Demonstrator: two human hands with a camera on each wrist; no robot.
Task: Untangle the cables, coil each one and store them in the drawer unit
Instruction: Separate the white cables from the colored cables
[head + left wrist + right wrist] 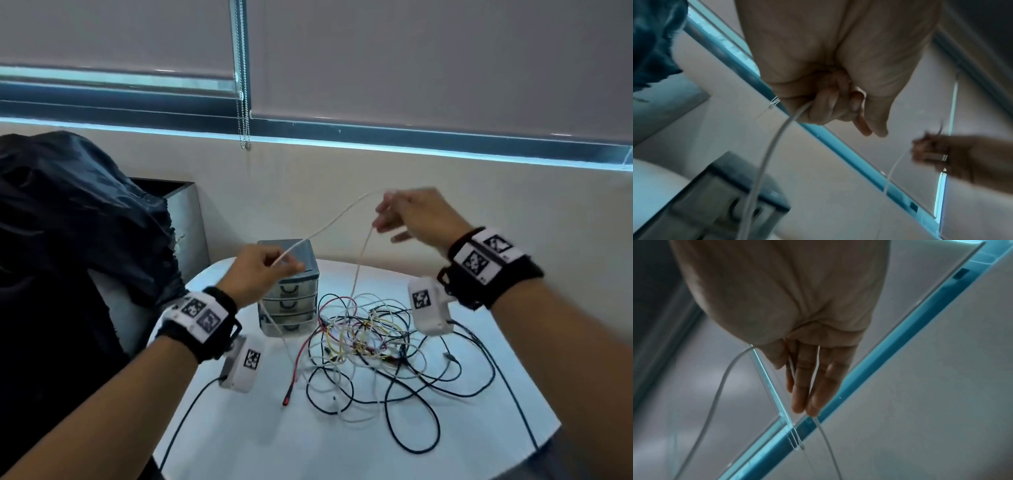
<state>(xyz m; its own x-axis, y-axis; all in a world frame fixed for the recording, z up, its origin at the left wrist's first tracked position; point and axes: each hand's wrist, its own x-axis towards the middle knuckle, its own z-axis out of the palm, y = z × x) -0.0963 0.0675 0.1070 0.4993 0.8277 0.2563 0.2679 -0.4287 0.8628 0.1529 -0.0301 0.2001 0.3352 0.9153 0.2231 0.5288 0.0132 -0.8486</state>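
A thin white cable (329, 219) stretches taut through the air between my two hands. My left hand (274, 270) grips it in a fist above the grey drawer unit (291, 301); the fist (818, 105) has the cable (772, 146) hanging out of it. My right hand (394, 216), raised higher and to the right, holds the cable pinched between nearly straight fingers (807, 378). From there the cable (719, 386) drops to the tangle of coloured cables (370, 342) on the white table (257, 438). All the unit's drawers look closed.
A dark jacket (68, 222) drapes over a chair at the left. Behind the table are a wall and a blind with a bead cord (243, 130). A red-tipped lead (287, 399) and black loops (428, 428) sprawl toward the table's front edge.
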